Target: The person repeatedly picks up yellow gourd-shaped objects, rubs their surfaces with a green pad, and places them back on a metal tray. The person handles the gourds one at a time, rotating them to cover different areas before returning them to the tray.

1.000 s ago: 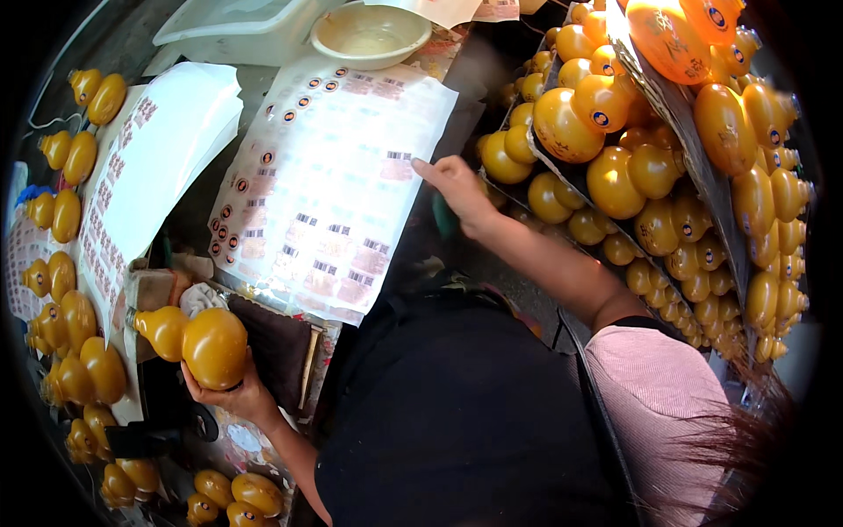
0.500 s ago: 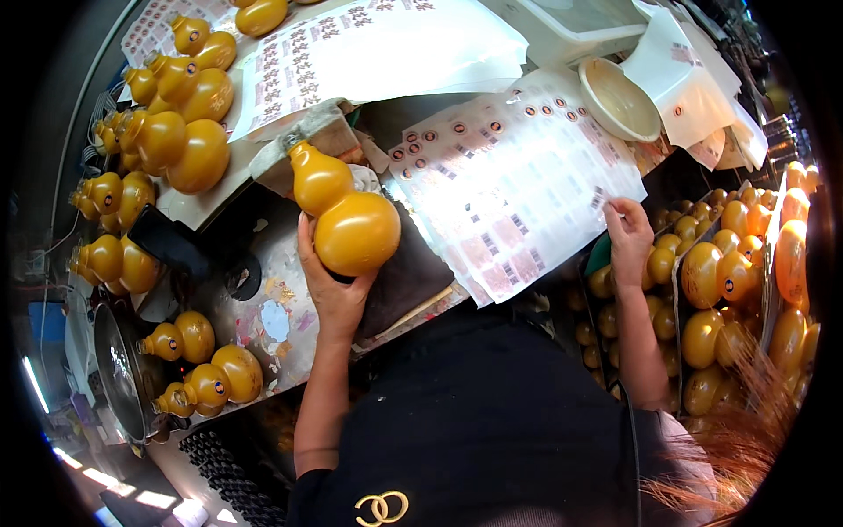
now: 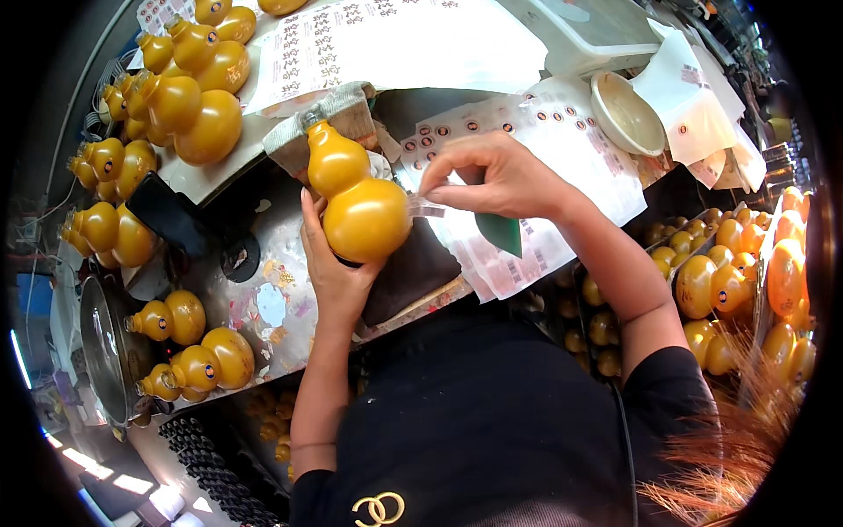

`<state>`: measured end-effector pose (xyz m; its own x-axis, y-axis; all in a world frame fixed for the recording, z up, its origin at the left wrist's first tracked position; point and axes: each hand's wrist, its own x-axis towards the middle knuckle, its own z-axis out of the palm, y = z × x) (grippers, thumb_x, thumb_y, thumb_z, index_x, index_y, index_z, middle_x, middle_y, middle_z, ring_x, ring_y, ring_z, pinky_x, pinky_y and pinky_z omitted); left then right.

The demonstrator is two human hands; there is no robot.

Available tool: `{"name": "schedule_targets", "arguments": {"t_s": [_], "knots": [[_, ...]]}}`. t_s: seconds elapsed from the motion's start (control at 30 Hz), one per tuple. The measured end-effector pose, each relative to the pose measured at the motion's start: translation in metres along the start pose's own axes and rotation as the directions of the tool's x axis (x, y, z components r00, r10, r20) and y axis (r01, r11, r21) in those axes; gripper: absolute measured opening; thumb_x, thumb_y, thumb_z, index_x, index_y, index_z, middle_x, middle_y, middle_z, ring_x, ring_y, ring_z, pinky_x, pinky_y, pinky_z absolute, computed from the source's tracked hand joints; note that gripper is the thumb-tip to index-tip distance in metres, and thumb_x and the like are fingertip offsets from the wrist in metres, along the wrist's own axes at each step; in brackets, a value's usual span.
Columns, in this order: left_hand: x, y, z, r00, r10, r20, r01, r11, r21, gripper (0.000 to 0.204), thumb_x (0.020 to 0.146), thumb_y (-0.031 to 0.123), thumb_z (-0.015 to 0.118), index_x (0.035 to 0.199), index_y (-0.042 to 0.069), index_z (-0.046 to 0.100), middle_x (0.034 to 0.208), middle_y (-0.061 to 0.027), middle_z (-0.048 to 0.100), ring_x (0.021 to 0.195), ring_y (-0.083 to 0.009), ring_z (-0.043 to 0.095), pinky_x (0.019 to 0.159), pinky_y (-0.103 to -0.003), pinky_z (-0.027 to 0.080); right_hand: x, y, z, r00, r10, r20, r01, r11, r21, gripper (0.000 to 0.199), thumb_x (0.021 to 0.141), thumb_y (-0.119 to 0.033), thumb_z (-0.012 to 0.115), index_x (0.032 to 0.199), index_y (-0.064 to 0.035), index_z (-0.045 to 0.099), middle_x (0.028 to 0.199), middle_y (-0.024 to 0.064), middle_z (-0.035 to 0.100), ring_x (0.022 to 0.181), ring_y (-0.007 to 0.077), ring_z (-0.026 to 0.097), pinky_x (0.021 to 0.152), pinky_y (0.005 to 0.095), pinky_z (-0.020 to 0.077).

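Observation:
My left hand [image 3: 329, 263] grips a yellow gourd-shaped bottle [image 3: 356, 198] from below, holding it upright over the workbench. My right hand [image 3: 492, 176] pinches a small clear sticker [image 3: 426, 207] and holds it against the bottle's right side. A green scraper [image 3: 500, 233] is tucked under the same hand. Sheets of round stickers [image 3: 544, 149] lie just behind the right hand.
Many more yellow gourd bottles stand at the left [image 3: 189, 114] and lower left [image 3: 211, 360], and fill crates at the right [image 3: 729, 281]. A white bowl [image 3: 628, 114] and paper sheets [image 3: 404, 44] lie at the back. A dark pad [image 3: 413, 272] sits under the bottle.
My right hand left the sticker sheet and came across to the bottle with a sticker. My left hand raised the bottle and keeps it in the middle.

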<state>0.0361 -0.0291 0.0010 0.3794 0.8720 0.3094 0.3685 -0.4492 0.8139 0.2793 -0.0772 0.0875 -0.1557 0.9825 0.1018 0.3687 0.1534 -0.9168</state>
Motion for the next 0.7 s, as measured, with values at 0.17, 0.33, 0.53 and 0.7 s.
{"name": "schedule_targets", "arguments": {"t_s": [0.17, 0.33, 0.53, 0.7], "knots": [[0.004, 0.005, 0.001, 0.991, -0.110, 0.070, 0.120, 0.979, -0.167, 0.112, 0.065, 0.014, 0.086, 0.150, 0.009, 0.013, 0.125, -0.0141, 0.056, 0.113, -0.0248, 0.057, 0.097, -0.035, 0.044, 0.026, -0.013, 0.007, 0.956, -0.133, 0.260, 0.148, 0.988, -0.039, 0.013, 0.081, -0.011, 0.068, 0.092, -0.0044, 0.071, 0.085, 0.0043, 0.067, 0.076, 0.0130, 0.061, 0.064, 0.0258, 0.0461], [0.005, 0.018, -0.002, 0.991, -0.113, 0.073, 0.124, 0.979, -0.165, 0.110, 0.067, 0.013, 0.084, 0.149, 0.006, 0.011, 0.126, -0.0166, 0.055, 0.112, -0.0280, 0.058, 0.095, -0.035, 0.046, 0.056, -0.023, 0.026, 0.904, -0.074, 0.421, 0.189, 0.952, -0.239, 0.024, 0.077, -0.018, 0.072, 0.100, -0.0092, 0.069, 0.079, 0.0059, 0.064, 0.073, 0.0216, 0.062, 0.066, 0.0313, 0.0473], [0.006, 0.005, -0.015, 0.965, -0.146, 0.218, 0.204, 0.940, -0.273, 0.117, 0.064, 0.014, 0.084, 0.151, 0.011, 0.005, 0.140, -0.0156, 0.040, 0.126, -0.0268, 0.046, 0.104, -0.037, 0.038, 0.052, 0.004, 0.039, 0.983, -0.180, -0.026, 0.161, 0.930, -0.330, 0.043, 0.083, -0.028, 0.070, 0.120, -0.0113, 0.057, 0.073, 0.0066, 0.058, 0.064, 0.0188, 0.058, 0.059, 0.0322, 0.0448], [0.014, 0.004, -0.020, 0.917, -0.244, 0.316, 0.391, 0.707, -0.590, 0.096, 0.080, 0.032, 0.071, 0.150, 0.004, 0.011, 0.145, -0.0171, 0.033, 0.133, -0.0275, 0.038, 0.110, -0.038, 0.030, 0.026, 0.027, 0.051, 0.980, 0.174, -0.097, -0.182, 0.980, -0.081, 0.083, 0.080, -0.064, 0.062, 0.129, 0.0024, 0.051, 0.068, 0.0039, 0.056, 0.065, 0.0121, 0.056, 0.059, 0.0246, 0.0413]]}}
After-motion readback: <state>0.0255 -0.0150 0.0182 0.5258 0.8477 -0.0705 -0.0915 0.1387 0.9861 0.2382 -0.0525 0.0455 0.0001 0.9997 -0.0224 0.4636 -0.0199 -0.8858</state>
